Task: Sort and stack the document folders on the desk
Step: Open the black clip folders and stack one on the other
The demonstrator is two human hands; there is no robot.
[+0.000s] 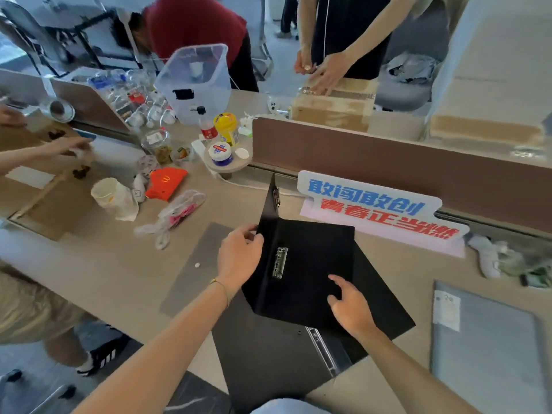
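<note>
Beige desk with an open black folder near its front edge, lying across a second black folder and below a blue-and-red lettered sign. Left hand is clamped on the open folder's raised left cover; right hand, fingers spread, rests flat on its inner right panel beside the metal clip. Grey folder lies right of the black folders.

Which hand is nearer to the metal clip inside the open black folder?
Left. The left hand grips the folder's raised cover right beside the metal clip; the right hand rests lower on the inside, farther away.
</note>
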